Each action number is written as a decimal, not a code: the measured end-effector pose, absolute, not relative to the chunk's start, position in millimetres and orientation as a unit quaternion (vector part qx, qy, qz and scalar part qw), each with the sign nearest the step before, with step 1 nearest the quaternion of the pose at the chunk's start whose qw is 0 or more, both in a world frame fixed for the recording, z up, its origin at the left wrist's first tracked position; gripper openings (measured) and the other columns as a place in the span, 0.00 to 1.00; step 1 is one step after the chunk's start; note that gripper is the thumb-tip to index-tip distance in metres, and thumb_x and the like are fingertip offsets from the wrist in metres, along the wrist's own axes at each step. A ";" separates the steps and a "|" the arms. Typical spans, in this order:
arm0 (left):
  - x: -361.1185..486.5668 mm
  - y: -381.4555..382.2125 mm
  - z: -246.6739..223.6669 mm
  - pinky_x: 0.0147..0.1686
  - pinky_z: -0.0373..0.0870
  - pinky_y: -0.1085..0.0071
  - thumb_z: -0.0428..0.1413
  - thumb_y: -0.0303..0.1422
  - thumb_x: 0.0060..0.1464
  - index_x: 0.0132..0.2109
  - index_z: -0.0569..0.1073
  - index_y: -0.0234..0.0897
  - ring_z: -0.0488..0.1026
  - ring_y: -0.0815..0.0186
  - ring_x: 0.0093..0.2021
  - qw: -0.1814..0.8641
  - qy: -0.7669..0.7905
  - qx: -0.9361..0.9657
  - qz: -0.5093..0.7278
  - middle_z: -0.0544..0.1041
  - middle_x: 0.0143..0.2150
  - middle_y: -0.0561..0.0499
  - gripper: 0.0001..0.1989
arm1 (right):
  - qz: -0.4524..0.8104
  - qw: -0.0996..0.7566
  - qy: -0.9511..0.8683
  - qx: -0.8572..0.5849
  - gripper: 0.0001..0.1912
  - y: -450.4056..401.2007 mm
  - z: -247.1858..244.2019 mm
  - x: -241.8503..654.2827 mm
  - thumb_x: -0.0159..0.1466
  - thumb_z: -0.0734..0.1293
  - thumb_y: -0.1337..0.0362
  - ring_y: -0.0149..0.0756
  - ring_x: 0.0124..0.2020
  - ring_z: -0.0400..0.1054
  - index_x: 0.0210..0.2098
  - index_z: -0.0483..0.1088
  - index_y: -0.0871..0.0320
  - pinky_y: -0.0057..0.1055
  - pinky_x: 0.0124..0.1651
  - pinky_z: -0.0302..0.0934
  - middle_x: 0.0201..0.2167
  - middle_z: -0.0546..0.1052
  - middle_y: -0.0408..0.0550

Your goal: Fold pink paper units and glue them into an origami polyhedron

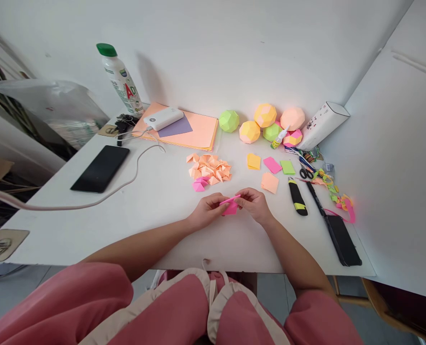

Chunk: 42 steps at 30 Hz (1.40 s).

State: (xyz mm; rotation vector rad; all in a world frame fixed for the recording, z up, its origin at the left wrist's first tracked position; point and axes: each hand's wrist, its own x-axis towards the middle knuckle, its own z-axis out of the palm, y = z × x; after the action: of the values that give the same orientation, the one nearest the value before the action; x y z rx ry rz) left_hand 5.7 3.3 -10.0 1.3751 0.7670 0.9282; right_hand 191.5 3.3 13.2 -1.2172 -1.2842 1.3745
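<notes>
Between my hands, just above the white table, is a pink paper (230, 206) with a folded upper edge. My left hand (208, 209) pinches its left side, and my right hand (253, 204) grips its upper right corner. Beyond my left hand lies a pile of folded peach pieces (210, 167), with a few folded pink pieces (200, 184) at its front. Small stacks of orange (253, 161), pink (272, 165), green (288, 167) and peach paper (270, 182) lie beyond my right hand.
Several faceted paper balls (249, 132) sit by the wall. A utility knife (298, 197), scissors (305, 173) and black case (343, 240) lie right. At left are a black phone (100, 168), a cable (90, 205), a bottle (122, 84) and peach sheets (198, 129) under a power bank (163, 118).
</notes>
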 end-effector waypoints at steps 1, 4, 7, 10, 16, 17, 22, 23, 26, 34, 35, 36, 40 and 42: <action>5.6 3.2 -9.5 0.27 0.66 0.73 0.55 0.43 0.53 0.39 0.77 0.36 0.66 0.71 0.28 0.612 0.331 0.595 0.402 0.68 0.30 0.51 0.15 | 0.553 0.436 -0.515 -0.489 0.14 3.2 13.8 191.4 0.48 0.74 0.56 0.27 0.22 0.65 0.28 0.72 0.58 0.29 0.27 0.65 0.23 0.73 0.42; 5.4 2.6 -8.5 0.27 0.66 0.73 0.56 0.43 0.53 0.39 0.77 0.36 0.66 0.71 0.28 0.618 0.330 0.590 0.402 0.68 0.30 0.51 0.15 | 0.552 0.436 -0.514 -0.490 0.13 3.0 14.4 191.2 0.48 0.74 0.56 0.27 0.23 0.66 0.27 0.73 0.58 0.29 0.28 0.65 0.24 0.74 0.43; 5.3 2.3 -8.0 0.26 0.65 0.74 0.56 0.42 0.53 0.39 0.77 0.36 0.65 0.72 0.27 0.621 0.331 0.587 0.400 0.67 0.30 0.52 0.14 | 0.554 0.433 -0.514 -0.491 0.13 3.2 13.8 191.1 0.48 0.74 0.56 0.28 0.23 0.66 0.27 0.72 0.58 0.29 0.28 0.65 0.24 0.74 0.43; 5.5 2.3 -7.7 0.26 0.65 0.73 0.56 0.42 0.53 0.39 0.77 0.35 0.66 0.71 0.27 0.621 0.330 0.587 0.400 0.68 0.30 0.51 0.14 | 0.558 0.432 -0.513 -0.489 0.14 3.3 13.5 191.2 0.48 0.74 0.55 0.28 0.23 0.65 0.27 0.72 0.58 0.29 0.28 0.65 0.24 0.74 0.43; 5.6 2.4 -7.5 0.26 0.66 0.73 0.56 0.42 0.52 0.38 0.77 0.35 0.66 0.72 0.27 0.624 0.329 0.585 0.401 0.68 0.29 0.52 0.14 | 0.559 0.437 -0.513 -0.482 0.13 2.9 16.1 191.2 0.48 0.74 0.56 0.27 0.23 0.64 0.25 0.72 0.58 0.28 0.27 0.63 0.23 0.73 0.42; 5.5 2.4 -7.4 0.26 0.66 0.73 0.56 0.42 0.52 0.38 0.77 0.35 0.66 0.72 0.27 0.626 0.328 0.583 0.401 0.68 0.29 0.52 0.15 | 0.558 0.437 -0.515 -0.483 0.13 3.0 16.3 191.3 0.48 0.74 0.56 0.27 0.23 0.64 0.25 0.72 0.58 0.28 0.27 0.63 0.23 0.73 0.42; 5.0 2.5 -7.2 0.26 0.66 0.73 0.57 0.42 0.52 0.38 0.77 0.35 0.66 0.72 0.26 0.637 0.324 0.574 0.400 0.67 0.29 0.52 0.15 | 0.551 0.439 -0.527 -0.474 0.14 3.6 14.6 192.1 0.48 0.74 0.55 0.27 0.23 0.64 0.25 0.71 0.58 0.28 0.27 0.63 0.24 0.72 0.42; 5.0 2.5 -6.8 0.26 0.67 0.73 0.57 0.42 0.52 0.37 0.77 0.35 0.66 0.72 0.26 0.639 0.324 0.572 0.400 0.67 0.28 0.53 0.15 | 0.551 0.440 -0.528 -0.473 0.14 3.7 14.1 192.3 0.48 0.74 0.55 0.27 0.23 0.64 0.25 0.71 0.58 0.28 0.27 0.63 0.24 0.72 0.42; 5.1 2.3 -5.0 0.26 0.67 0.73 0.57 0.42 0.51 0.36 0.77 0.35 0.66 0.72 0.26 0.645 0.327 0.566 0.397 0.68 0.28 0.52 0.14 | 0.551 0.440 -0.531 -0.470 0.15 3.7 13.2 193.0 0.47 0.74 0.54 0.27 0.22 0.64 0.25 0.71 0.58 0.28 0.26 0.63 0.24 0.72 0.42; 4.9 1.7 -1.6 0.26 0.68 0.73 0.58 0.43 0.49 0.34 0.77 0.35 0.66 0.72 0.26 0.661 0.337 0.549 0.385 0.68 0.27 0.52 0.15 | 0.541 0.436 -0.549 -0.465 0.13 2.5 17.0 192.9 0.51 0.72 0.54 0.29 0.22 0.64 0.24 0.71 0.57 0.30 0.27 0.63 0.23 0.71 0.42; 4.9 1.7 -1.3 0.26 0.68 0.73 0.58 0.43 0.49 0.33 0.77 0.34 0.66 0.72 0.26 0.665 0.338 0.544 0.384 0.68 0.27 0.52 0.15 | 0.539 0.436 -0.551 -0.465 0.13 2.1 18.0 192.6 0.51 0.72 0.54 0.29 0.23 0.64 0.24 0.71 0.57 0.30 0.27 0.63 0.23 0.71 0.42; 4.8 1.8 -0.9 0.26 0.67 0.73 0.59 0.43 0.49 0.33 0.76 0.34 0.66 0.72 0.26 0.669 0.339 0.540 0.382 0.68 0.27 0.53 0.15 | 0.537 0.436 -0.554 -0.463 0.13 1.7 18.9 192.4 0.51 0.72 0.54 0.29 0.23 0.64 0.24 0.71 0.57 0.30 0.27 0.63 0.23 0.71 0.42; 4.4 2.4 -0.3 0.25 0.66 0.73 0.59 0.43 0.48 0.32 0.76 0.34 0.65 0.72 0.26 0.690 0.339 0.519 0.374 0.68 0.26 0.53 0.15 | 0.525 0.435 -0.566 -0.463 0.14 0.2 21.8 192.1 0.57 0.68 0.53 0.30 0.23 0.64 0.24 0.70 0.58 0.31 0.29 0.63 0.22 0.70 0.43; 4.1 2.9 -1.6 0.24 0.66 0.74 0.60 0.43 0.47 0.31 0.75 0.34 0.64 0.72 0.25 0.697 0.341 0.511 0.370 0.68 0.25 0.54 0.15 | 0.521 0.433 -0.566 -0.469 0.16 -0.4 22.4 192.1 0.60 0.65 0.52 0.30 0.24 0.65 0.26 0.71 0.58 0.31 0.29 0.63 0.22 0.70 0.44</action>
State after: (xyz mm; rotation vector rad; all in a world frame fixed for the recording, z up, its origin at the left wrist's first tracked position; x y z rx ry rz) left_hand 4.1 2.9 -1.6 1.1406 0.7615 0.8252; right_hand 192.1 -0.4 22.4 -1.1690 -1.4112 1.2970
